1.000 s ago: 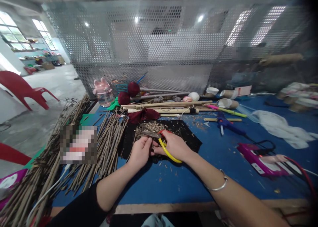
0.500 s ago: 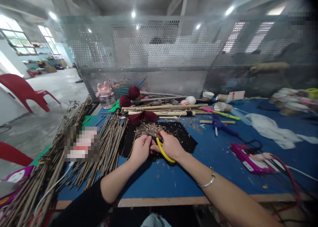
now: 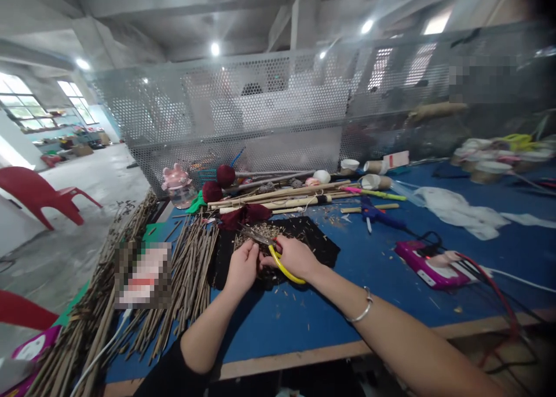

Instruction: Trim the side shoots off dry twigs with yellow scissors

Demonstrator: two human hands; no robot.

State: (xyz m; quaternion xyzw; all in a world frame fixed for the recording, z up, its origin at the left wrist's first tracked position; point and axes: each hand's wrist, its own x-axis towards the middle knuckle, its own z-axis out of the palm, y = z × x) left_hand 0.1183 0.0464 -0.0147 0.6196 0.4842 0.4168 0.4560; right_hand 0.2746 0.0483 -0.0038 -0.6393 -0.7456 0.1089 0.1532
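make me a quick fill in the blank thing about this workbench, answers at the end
The right hand holds scissors with red and ____ handles.
The silver bracelet is worn on the person's ____ side.
Small chips lie scattered on a ____ cloth.
The plastic chair standing on the floor is ____.

Missing words: yellow; right; black; red.

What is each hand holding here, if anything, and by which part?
The right hand grips the scissors by the handles; whether the left hand holds anything cannot be told.
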